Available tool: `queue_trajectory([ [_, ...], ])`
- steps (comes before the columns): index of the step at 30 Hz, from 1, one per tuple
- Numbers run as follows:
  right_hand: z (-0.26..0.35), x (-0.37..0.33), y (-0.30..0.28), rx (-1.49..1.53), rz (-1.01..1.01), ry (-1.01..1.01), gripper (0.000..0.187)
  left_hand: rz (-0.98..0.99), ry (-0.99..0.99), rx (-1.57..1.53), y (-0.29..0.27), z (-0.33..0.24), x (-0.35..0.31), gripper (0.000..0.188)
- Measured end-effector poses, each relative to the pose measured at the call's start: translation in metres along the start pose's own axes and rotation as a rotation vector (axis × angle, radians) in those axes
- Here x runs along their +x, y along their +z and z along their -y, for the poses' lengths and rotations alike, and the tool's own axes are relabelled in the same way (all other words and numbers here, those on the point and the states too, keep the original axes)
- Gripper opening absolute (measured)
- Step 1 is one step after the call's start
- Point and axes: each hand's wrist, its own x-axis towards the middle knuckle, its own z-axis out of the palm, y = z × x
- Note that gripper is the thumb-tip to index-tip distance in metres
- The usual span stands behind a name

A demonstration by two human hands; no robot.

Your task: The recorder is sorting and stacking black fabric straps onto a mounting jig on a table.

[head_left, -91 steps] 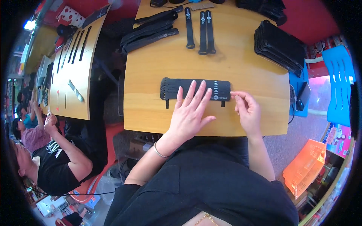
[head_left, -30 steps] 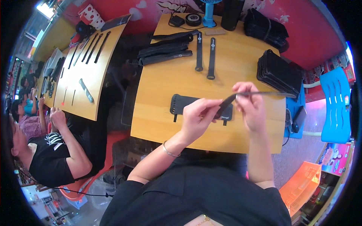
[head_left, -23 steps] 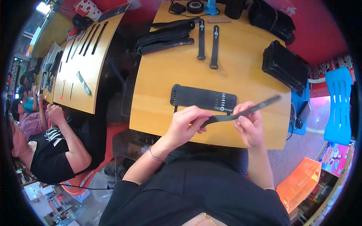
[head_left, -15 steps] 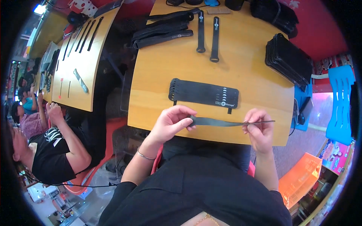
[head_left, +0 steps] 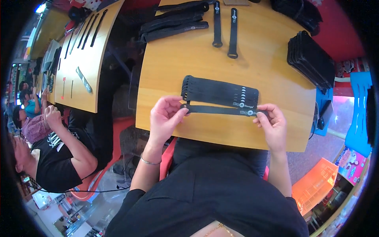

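Both hands, left hand [head_left: 164, 116] and right hand [head_left: 272, 126], were pinched on one black strap [head_left: 221, 110], stretched flat beside the strap row [head_left: 219, 91]; alignment was judged next.

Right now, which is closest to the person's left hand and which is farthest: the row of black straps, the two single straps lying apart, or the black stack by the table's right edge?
From the left hand:
1. Row of black straps, just beyond it.
2. Two single straps, at the table's far side.
3. Black stack, far right.
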Motion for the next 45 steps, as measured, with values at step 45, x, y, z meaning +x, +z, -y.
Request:
queue_trajectory([
  [45, -0.024, 0.008, 0.002, -0.155, -0.138, -0.004, 0.018, -0.224, 0.117, 0.317, 0.001, 0.027, 0.027, 0.009],
])
